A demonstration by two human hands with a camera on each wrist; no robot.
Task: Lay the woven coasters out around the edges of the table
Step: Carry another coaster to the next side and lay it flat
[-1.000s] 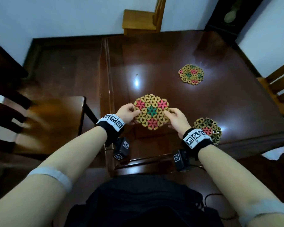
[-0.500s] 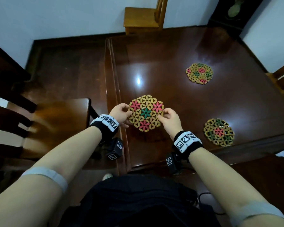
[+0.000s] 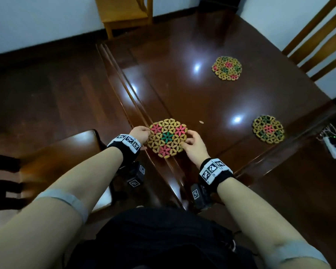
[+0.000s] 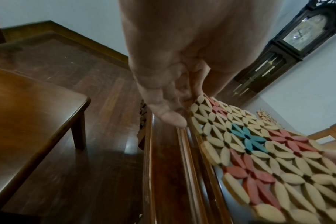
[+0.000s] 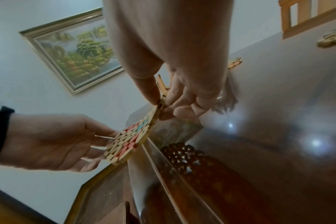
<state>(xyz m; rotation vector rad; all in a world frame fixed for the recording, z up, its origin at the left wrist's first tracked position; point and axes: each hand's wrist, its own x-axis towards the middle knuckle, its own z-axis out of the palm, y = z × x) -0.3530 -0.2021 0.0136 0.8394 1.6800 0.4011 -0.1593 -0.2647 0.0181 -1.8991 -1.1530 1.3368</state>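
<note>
A woven coaster [image 3: 167, 137] with pink flowers and a green centre hangs slightly tilted just above the left edge of the dark glossy table [image 3: 182, 90]. My left hand [image 3: 141, 133] holds its left rim, and my right hand [image 3: 192, 143] holds its right rim. In the right wrist view the right thumb and fingers [image 5: 175, 106] pinch the coaster [image 5: 130, 142] edge-on, and its reflection shows on the table below. The left wrist view shows the left hand [image 4: 173, 106] at the rim of the coaster [image 4: 259, 151]. Two more coasters lie flat, one far right [image 3: 227, 68] and one near the right edge [image 3: 268, 129].
A dark wooden chair seat [image 3: 56, 152] stands close beside the table's left edge. A light wooden chair [image 3: 124, 14] is at the far end and another [image 3: 318, 35] on the right. A small tan chip [image 3: 201, 122] lies on the table. A power strip [image 3: 334, 146] sits on the floor.
Both hands have carried the coaster leftward from over the tabletop to over the table's left edge rail. The view has swung, and the two flat coasters have stayed in place.
</note>
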